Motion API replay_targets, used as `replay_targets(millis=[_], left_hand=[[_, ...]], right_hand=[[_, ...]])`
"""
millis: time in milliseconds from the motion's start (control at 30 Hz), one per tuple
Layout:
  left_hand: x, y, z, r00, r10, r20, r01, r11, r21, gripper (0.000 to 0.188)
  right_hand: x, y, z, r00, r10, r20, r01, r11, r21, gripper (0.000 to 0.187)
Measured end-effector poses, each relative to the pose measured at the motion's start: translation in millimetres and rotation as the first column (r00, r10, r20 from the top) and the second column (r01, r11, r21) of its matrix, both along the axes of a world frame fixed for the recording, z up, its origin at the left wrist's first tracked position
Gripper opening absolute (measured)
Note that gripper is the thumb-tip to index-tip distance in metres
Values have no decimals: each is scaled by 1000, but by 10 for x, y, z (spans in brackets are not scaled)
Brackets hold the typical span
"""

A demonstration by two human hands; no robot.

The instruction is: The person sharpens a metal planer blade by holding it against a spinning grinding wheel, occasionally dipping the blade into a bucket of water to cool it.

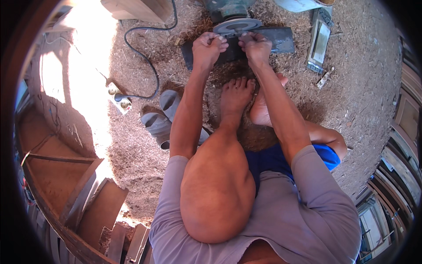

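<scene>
Near the top of the head view, my left hand (210,48) and right hand (256,47) curl nearly closed beside a pale-grey, round, flat disc (237,25); whatever they grip I can't make out. The disc seems hard, stiff, best held by its rim.

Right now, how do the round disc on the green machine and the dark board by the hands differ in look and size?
The disc is round; the board is a long strip. The disc is mostly pale grey; the board is mostly dark. The board spans wider in view than the disc. Both are near the left hand and right hand.
</scene>
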State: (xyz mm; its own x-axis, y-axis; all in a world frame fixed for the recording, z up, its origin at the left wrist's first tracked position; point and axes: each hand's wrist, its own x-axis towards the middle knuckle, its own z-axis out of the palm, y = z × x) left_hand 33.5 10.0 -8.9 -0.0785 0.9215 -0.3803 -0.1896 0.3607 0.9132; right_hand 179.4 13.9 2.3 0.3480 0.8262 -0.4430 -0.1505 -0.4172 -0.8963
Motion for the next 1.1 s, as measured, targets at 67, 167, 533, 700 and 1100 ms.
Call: replay_targets(millis=[67,167,533,700,1100], left_hand=[[-18,-7,-4,1000,5,13,-5,1000,8,12],[-31,-17,-9,999,15,33,-15,1000,16,12],[-80,-40,30,997,32,68,-33,999,15,13],[-107,-51,33,996,35,76,-36,999,19,14],[-129,-54,25,997,35,72,-36,999,18,13]], right_hand=[[-31,1,9,1000,-18,0,18,1000,16,12],[-51,3,12,1000,-16,8,16,1000,21,13],[-120,-2,21,998,-8,57,7,999,32,17],[-140,-9,80,992,30,122,-32,999,12,17],[-138,6,-61,978,62,198,-65,998,11,20]])
